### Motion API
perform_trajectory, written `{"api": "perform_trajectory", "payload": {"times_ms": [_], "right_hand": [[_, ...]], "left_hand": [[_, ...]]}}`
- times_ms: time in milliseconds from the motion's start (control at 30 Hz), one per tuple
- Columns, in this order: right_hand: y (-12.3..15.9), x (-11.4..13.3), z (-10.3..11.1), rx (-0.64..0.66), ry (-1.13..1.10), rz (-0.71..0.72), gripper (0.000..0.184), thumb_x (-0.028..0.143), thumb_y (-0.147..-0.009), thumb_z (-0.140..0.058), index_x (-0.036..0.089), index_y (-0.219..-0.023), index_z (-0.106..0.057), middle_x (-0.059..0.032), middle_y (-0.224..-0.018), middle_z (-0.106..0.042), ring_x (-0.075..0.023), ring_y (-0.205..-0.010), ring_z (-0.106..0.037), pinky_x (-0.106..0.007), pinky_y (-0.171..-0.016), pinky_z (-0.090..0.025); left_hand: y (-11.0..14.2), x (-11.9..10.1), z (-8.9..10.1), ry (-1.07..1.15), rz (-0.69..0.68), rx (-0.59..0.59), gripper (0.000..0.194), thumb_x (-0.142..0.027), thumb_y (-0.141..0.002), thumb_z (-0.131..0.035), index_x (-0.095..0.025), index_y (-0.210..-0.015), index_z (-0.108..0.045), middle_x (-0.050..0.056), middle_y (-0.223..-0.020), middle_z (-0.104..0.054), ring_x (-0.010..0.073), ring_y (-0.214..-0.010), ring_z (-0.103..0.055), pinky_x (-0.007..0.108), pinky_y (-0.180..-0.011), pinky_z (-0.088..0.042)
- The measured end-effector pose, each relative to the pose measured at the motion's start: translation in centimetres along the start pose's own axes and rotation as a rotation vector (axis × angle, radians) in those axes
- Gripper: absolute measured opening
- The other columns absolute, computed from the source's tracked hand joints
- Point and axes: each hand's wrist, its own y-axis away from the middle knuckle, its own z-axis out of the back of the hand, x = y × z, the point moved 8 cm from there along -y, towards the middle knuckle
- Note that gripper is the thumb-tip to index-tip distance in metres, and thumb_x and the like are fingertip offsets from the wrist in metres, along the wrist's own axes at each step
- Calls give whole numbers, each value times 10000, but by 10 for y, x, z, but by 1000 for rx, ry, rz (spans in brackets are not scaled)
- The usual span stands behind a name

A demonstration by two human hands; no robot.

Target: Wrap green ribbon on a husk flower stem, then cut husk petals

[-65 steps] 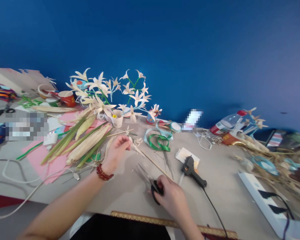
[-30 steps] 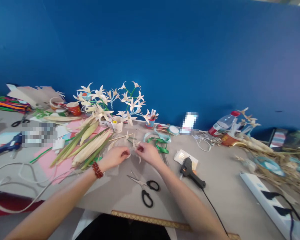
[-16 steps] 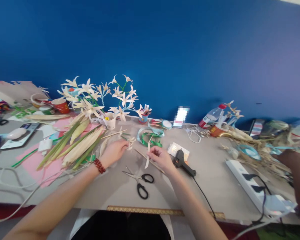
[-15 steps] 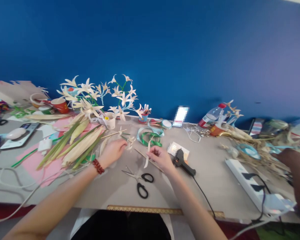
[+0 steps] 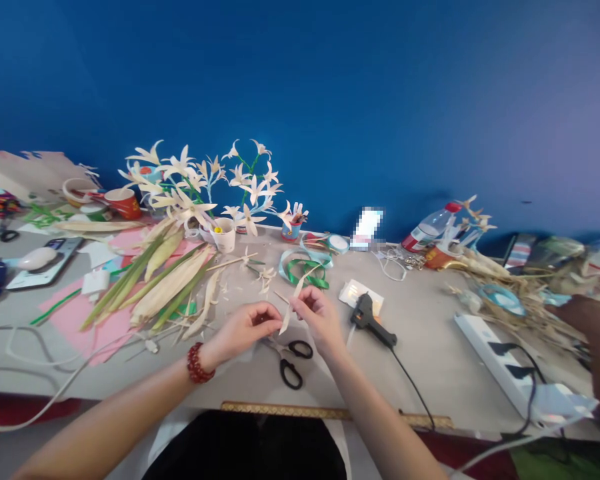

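My right hand (image 5: 320,315) pinches a pale strip of corn husk (image 5: 299,289) near its middle, and the strip slants up and away. At its lower end the fingertips of my left hand (image 5: 253,328) are closed together and meet the husk. A thin stick (image 5: 281,296) shows just behind the strip, partly covered by my right hand; whether it is held I cannot tell. Black-handled scissors (image 5: 291,363) lie below, their blades partly hidden by my left hand. Small pale husk pieces (image 5: 266,280) lie beyond my hands.
Right of my hands rest a glue gun (image 5: 373,320) and green ribbon (image 5: 307,273). Corn husks (image 5: 160,293) pile up at left, below husk flowers (image 5: 180,193) in a cup (image 5: 223,235). A power strip (image 5: 495,360) and another person's hand (image 5: 575,313) are at right.
My left hand has left the small husk pieces and come nearer and rightward to the strip's lower end. My right hand still pinches the strip. The view has shifted slightly.
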Motion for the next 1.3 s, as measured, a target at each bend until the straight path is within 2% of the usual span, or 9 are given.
{"api": "perform_trajectory", "payload": {"times_ms": [267, 400, 533, 633, 733, 867, 1033, 1200, 1300], "right_hand": [[4, 1, 1, -31, 41, 61, 232, 363, -781, -695, 191, -711, -556, 50, -590, -496, -103, -524, -435, -227, -517, -346], [8, 3, 1, 32, -19, 59, 173, 338, -783, -710, 200, -772, -606, 28, -664, -544, -117, -575, -476, -241, -556, -387], [7, 0, 1, 115, -175, 52, 148, 311, -766, -736, 214, -782, -625, 9, -763, -569, -118, -605, -495, -253, -571, -409], [5, -1, -1, 151, -269, 68, 150, 310, -751, -752, 219, -783, -637, 0, -817, -569, -114, -624, -497, -256, -578, -420], [4, -1, -4, 153, -333, 38, 185, 336, -722, -772, 220, -762, -634, -2, -819, -565, -114, -612, -499, -262, -573, -431], [5, -3, -10, 166, -345, -35, 253, 408, -694, -782, 220, -733, -619, -5, -800, -565, -120, -602, -508, -276, -584, -452], [8, -10, -11, 184, -323, -64, 346, 497, -645, -791, 214, -674, -594, -28, -850, -565, -158, -670, -536, -298, -586, -474], [10, -17, -21, 272, -322, -61, 327, 487, -659, -790, 213, -661, -612, -45, -957, -579, -188, -778, -569, -344, -693, -490], [10, -13, -19, 271, -300, -32, 297, 491, -707, -755, 237, -800, -635, -50, -1019, -590, -199, -832, -584, -361, -756, -484]], "left_hand": [[-8, 13, -7, 154, 75, 3, 250, -370, -772, -682, -142, -754, -583, 17, -691, -627, 100, -571, -508, 236, -580, -391], [-11, 20, -5, 314, 68, -29, 237, -360, -786, -686, -140, -802, -602, 14, -684, -619, 96, -576, -513, 223, -576, -390], [-6, 24, -19, 650, 187, 132, 306, -416, -871, -572, -118, -890, -640, 69, -732, -639, 125, -612, -548, 244, -583, -420], [-1, 22, -28, 729, 275, 256, 240, -343, -845, -629, -105, -857, -653, 68, -717, -622, 114, -584, -537, 231, -551, -402], [2, 20, -29, 800, 299, 295, 150, -263, -809, -682, -117, -820, -648, 45, -713, -599, 87, -555, -498, 220, -547, -385], [4, 19, -30, 839, 277, 335, 113, -225, -785, -711, -134, -818, -652, 38, -720, -592, 76, -554, -474, 222, -560, -370], [4, 23, -32, 836, 279, 344, 222, -252, -791, -706, -143, -983, -690, 26, -698, -562, 71, -533, -440, 227, -545, -348], [7, 23, -37, 838, 304, 403, 179, -259, -765, -730, -119, -869, -693, 11, -667, -528, 60, -513, -387, 227, -526, -327], [7, 22, -34, 812, 302, 391, 173, -245, -727, -763, -127, -810, -668, 22, -730, -562, 64, -537, -430, 230, -546, -345]]}}
